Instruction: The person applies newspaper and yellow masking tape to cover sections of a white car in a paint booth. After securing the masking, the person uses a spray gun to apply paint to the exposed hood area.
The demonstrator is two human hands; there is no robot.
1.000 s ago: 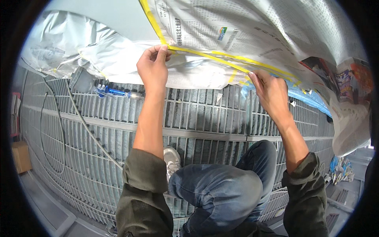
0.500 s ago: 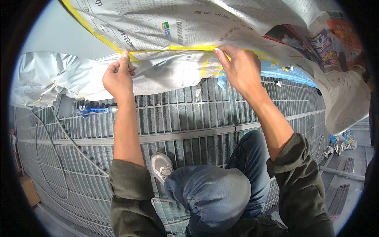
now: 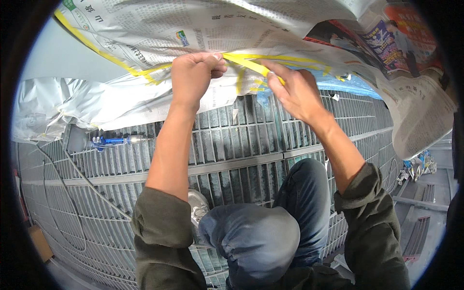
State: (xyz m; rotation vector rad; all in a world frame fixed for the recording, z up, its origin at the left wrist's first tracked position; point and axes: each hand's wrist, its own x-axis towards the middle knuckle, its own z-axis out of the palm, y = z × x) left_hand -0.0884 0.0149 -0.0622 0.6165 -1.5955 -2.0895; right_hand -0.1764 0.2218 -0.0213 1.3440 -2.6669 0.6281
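A strip of yellow masking tape (image 3: 247, 65) is stretched between my hands, its right part lifted off the paper. My left hand (image 3: 195, 78) pinches it at the newspaper seam, thumb and forefinger together. The fingers of my right hand (image 3: 300, 94) are closed on the other end, a little lower and to the right. Behind them, newspaper sheets (image 3: 237, 31) cover a large surface, with more yellow tape (image 3: 99, 50) along the left edge by a bare grey panel (image 3: 50, 55). Silvery plastic film (image 3: 58, 99) hangs at left, a blue sheet (image 3: 362, 87) at right.
Beneath me is a metal grating floor (image 3: 237, 166). A blue and silver tool (image 3: 113, 141) lies at left, with a thin hose (image 3: 96, 181) running nearby. Crumpled scraps (image 3: 419, 166) lie far right. A cardboard box (image 3: 40, 243) stands at lower left. My bent knees are close below my hands.
My left hand has moved right along the seam. My right hand has shifted slightly right and down, and the tape between them now stands off the paper at a slant.
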